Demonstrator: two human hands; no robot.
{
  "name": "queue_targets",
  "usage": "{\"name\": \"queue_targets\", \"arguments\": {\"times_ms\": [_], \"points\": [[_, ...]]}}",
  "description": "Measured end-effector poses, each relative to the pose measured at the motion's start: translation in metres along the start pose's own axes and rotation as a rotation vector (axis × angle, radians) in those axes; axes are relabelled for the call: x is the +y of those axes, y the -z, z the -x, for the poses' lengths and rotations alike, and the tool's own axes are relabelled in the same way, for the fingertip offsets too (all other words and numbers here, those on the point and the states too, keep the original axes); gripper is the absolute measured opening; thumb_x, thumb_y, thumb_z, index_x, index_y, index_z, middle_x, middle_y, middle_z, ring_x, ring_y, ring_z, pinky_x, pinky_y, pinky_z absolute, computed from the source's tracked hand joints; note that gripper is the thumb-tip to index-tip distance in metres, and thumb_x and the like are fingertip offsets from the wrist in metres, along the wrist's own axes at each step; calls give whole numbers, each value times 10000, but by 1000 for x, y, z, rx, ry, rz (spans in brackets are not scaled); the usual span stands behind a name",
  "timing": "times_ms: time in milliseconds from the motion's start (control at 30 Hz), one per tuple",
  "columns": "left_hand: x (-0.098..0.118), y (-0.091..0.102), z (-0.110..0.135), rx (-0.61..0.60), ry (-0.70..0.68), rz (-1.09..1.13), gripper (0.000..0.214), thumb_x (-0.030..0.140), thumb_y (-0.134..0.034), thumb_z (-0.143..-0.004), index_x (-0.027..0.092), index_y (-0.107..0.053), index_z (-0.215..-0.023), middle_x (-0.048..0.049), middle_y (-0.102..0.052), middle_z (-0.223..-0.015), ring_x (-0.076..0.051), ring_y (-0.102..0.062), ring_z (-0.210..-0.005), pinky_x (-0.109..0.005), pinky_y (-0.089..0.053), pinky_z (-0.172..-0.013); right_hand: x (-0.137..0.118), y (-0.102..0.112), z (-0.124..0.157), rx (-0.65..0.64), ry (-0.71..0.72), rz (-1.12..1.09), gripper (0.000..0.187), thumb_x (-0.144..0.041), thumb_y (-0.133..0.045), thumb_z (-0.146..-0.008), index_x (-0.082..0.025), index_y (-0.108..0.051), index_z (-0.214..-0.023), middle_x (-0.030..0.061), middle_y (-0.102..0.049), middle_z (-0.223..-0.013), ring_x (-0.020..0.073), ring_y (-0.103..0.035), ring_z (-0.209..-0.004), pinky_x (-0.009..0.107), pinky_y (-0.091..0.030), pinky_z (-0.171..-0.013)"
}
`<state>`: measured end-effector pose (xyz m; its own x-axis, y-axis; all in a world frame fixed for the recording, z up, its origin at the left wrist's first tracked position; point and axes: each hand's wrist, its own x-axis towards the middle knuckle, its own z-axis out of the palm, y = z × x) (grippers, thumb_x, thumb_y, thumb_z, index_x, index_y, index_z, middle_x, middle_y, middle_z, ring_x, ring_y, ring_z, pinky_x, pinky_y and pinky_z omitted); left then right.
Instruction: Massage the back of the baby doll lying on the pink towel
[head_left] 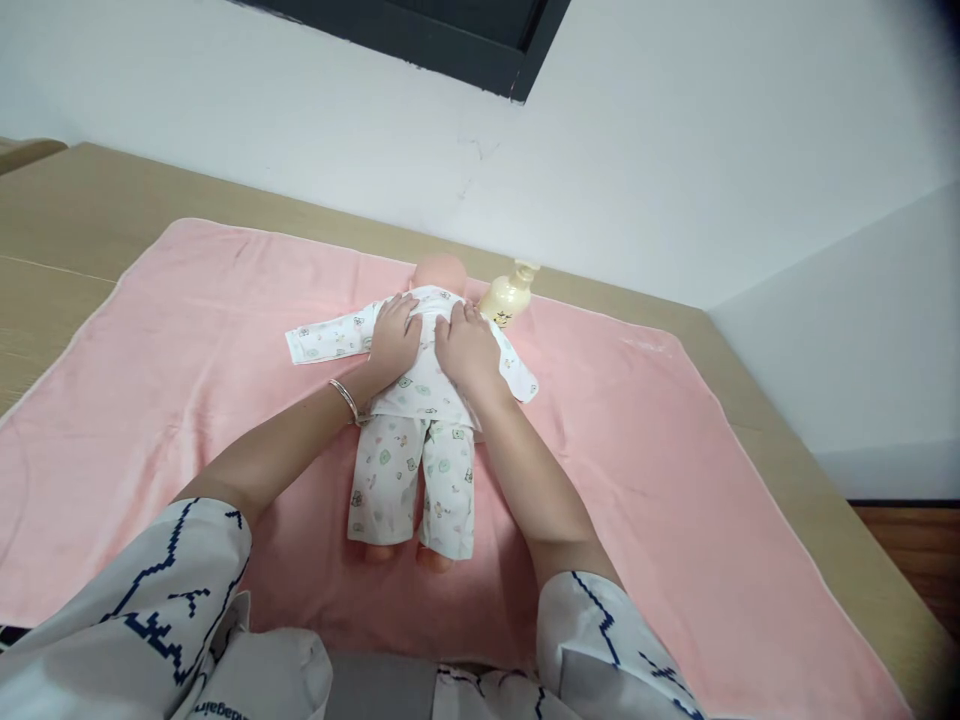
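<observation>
A baby doll point(415, 440) in white printed pyjamas lies face down on a pink towel point(187, 350), head toward the wall. My left hand point(395, 335) rests on the doll's upper back, left side, its fingers curled into the shirt cloth near the collar. A thin bracelet circles that wrist. My right hand point(466, 345) lies beside it on the right of the back, fingers pressed together on the cloth. The doll's bare head point(441, 272) shows past my fingers and its feet point toward me.
A pale yellow pump bottle point(508, 296) stands just right of the doll's head, close to my right hand. The towel covers a wooden table point(67, 210) against a white wall. The table's right edge drops to a wooden floor.
</observation>
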<state>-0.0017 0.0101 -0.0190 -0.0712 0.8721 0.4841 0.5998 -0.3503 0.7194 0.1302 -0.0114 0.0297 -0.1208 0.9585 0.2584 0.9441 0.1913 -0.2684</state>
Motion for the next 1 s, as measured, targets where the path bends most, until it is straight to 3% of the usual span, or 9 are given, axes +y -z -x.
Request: {"name": "queue_targets", "arguments": {"times_ms": [67, 167, 233, 333, 467, 567, 667, 733, 1000], "points": [[-2, -1, 0, 16, 5, 10, 381, 210, -405, -905, 114, -623, -1201, -115, -607, -1336, -247, -475, -1351, -462, -345, -1211, -11, 0, 8, -1, 65, 64, 531, -266, -357, -1000, 25, -392, -1443, 287, -382, -1477, 407, -349, -1396, 547, -271, -1161], [-4, -1, -1, 25, 6, 28, 380, 208, -392, -907, 130, -627, -1196, -109, -614, -1326, -235, -503, -1322, -451, -360, -1204, -13, 1, 8, -43, 285, 39, 485, -199, -374, -980, -68, -435, -1443, 184, -357, -1530, 351, -281, -1443, 537, -199, -1204], [-4, -2, -1, 31, -4, 29, 383, 218, -383, -916, 132, -621, -1203, -111, -614, -1326, -236, -506, -1318, -455, -364, -1200, -4, 0, 0, -77, 347, -31, 457, -223, -355, -998, -150, -462, -1437, 109, -349, -1549, 316, -256, -1461, 547, -186, -1211], [-3, -2, -1, 34, -18, 21, 378, 230, -404, -910, 129, -617, -1206, -111, -614, -1326, -247, -486, -1338, -474, -356, -1201, 5, -1, -7, -46, 245, -82, 456, -307, -317, -1031, -178, -452, -1447, 116, -351, -1547, 325, -283, -1450, 550, -247, -1189], [-3, -2, 0, 26, -6, 18, 377, 224, -412, -901, 116, -629, -1189, -120, -612, -1328, -250, -483, -1341, -477, -349, -1206, -9, -3, 8, 50, 73, 49, 529, -310, -384, -1011, -38, -391, -1464, 259, -371, -1494, 409, -337, -1399, 545, -307, -1147], [-6, -3, -2, 25, -13, 26, 374, 225, -414, -900, 111, -635, -1179, -125, -619, -1316, -245, -509, -1314, -461, -353, -1206, -19, -2, 17, 46, 153, 87, 487, -253, -408, -989, -82, -441, -1444, 217, -362, -1515, 434, -294, -1411, 578, -259, -1159], [-7, -3, -3, 39, -22, 34, 371, 239, -407, -912, 135, -620, -1198, -112, -616, -1321, -236, -507, -1318, -462, -358, -1203, -11, -1, 8, 0, 213, 4, 463, -274, -423, -989, -169, -463, -1439, 121, -356, -1543, 389, -270, -1436, 577, -240, -1177], [-7, -3, -2, 42, -18, 34, 370, 259, -411, -920, 145, -609, -1210, -109, -607, -1333, -237, -493, -1335, -469, -357, -1202, -2, -2, -1, -16, 193, -58, 472, -317, -429, -996, -185, -446, -1450, 107, -337, -1556, 357, -267, -1448, 558, -245, -1184], [-9, -5, -1, 47, -31, 61, 362, 278, -427, -912, 157, -624, -1191, -98, -612, -1332, -231, -483, -1346, -457, -343, -1210, -1, -10, 1, 104, 4, -33, 591, -369, -465, -982, 3, -407, -1438, 245, -376, -1499, 345, -311, -1431, 448, -270, -1195]]}}
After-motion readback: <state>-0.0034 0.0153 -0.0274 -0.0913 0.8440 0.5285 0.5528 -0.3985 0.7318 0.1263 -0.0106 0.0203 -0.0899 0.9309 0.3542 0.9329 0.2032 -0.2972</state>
